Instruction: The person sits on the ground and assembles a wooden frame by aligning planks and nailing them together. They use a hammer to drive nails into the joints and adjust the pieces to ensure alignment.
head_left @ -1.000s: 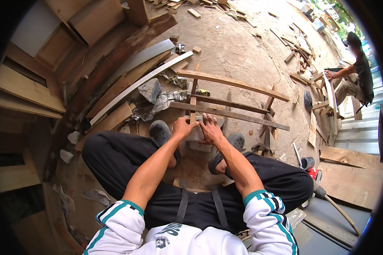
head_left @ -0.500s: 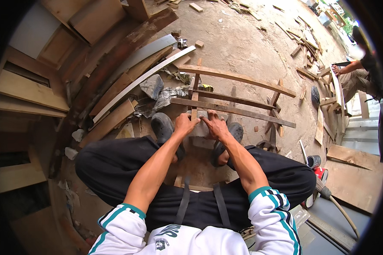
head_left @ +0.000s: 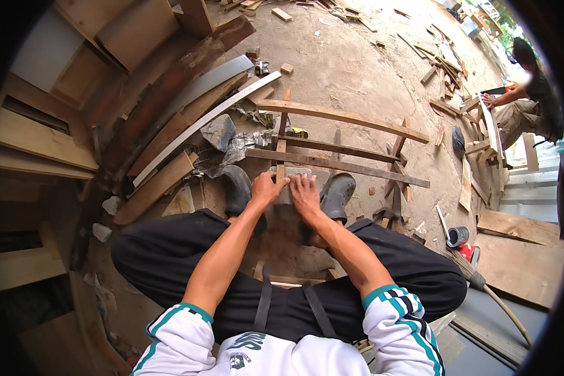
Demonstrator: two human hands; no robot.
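My left hand (head_left: 268,189) is closed on the near end of a narrow wooden crosspiece (head_left: 281,152) of a slatted wooden frame. Beside it, my right hand (head_left: 304,193) rests with fingers stretched over a grey block (head_left: 296,170), which the hand partly hides. The frame's long wooden rails (head_left: 344,164) run left to right ahead of my hands, with another crosspiece (head_left: 397,152) at the right end. Dark clogs (head_left: 337,193) on my feet flank the block.
Boards and a white strip (head_left: 213,128) lie at the left near crumpled foil (head_left: 237,147). A hammer (head_left: 387,216), a tin can (head_left: 457,236) and a broom (head_left: 475,277) are at the right. Farther right, another person's hand (head_left: 489,100) touches a wooden piece. Scrap wood (head_left: 442,62) lies beyond.
My right hand has shifted slightly left and flattened, its fingers now stretched over the block. The whole view has moved a little; the left hand stays at the crosspiece end.
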